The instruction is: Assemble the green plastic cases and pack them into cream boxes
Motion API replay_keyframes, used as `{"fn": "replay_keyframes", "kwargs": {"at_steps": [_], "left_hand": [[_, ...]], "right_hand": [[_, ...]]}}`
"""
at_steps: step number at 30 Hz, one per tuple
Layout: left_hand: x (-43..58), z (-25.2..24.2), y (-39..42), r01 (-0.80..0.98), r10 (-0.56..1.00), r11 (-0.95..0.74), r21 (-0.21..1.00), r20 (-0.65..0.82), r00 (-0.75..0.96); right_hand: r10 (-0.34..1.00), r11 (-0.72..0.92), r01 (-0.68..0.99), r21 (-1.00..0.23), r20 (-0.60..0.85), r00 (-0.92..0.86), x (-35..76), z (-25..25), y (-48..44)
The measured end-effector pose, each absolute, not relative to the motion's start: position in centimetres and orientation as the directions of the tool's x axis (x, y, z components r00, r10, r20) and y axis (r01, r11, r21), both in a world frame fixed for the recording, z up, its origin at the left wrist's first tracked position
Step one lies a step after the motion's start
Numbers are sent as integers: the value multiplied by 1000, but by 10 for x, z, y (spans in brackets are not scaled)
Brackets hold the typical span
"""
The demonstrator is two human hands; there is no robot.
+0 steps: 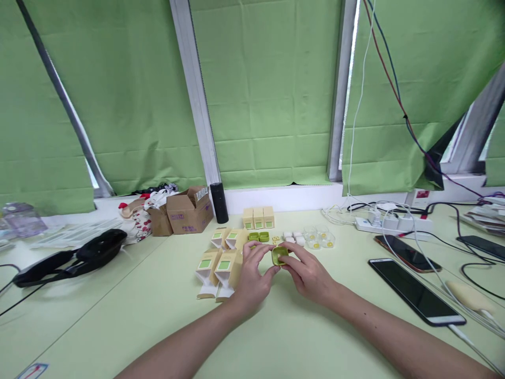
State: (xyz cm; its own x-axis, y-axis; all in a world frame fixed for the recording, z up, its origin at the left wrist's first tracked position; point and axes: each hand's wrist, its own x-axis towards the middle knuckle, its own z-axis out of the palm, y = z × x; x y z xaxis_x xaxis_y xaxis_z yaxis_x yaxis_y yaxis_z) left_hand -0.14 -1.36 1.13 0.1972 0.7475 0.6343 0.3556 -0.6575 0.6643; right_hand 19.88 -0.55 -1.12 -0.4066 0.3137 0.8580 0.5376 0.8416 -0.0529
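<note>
At five o'clock from centre, left hand (254, 272) and right hand (311, 271) sensibly pinch a likely light, stiff green box (279, 252) by its sides.

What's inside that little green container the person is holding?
In the green container, only its green inner surface shows. The right hand covers part of the opening, so what lies behind it can't be seen.

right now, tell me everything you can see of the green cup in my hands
The green cup is small, squarish with rounded corners, and looks plastic. Its hollow side is open and tilted toward the viewer. Both the left hand and right hand grip it over the table; a right fingertip seems to reach inside.
</note>
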Motion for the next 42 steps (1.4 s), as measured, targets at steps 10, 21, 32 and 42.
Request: {"fn": "replay_keyframes", "kwargs": {"at_steps": [10, 21, 32, 42], "left_hand": [[-6, 9, -11, 378, 721, -685, 623, 654, 230], [-6, 8, -10, 480, 631, -747, 459, 717, 297], [-4, 3, -12, 526, 535, -800, 287, 737, 412], [-4, 4, -10, 512, 536, -810, 286, 715, 448]], "right_hand": [[559, 785, 438, -438, 805, -197, 198, -13, -4], [770, 631, 264, -730, 630, -98, 194, -10, -1], [873, 488, 233, -841, 470, -130, 192, -10, -6], [889, 457, 206, -865, 437, -139, 187, -10, -9]]}}
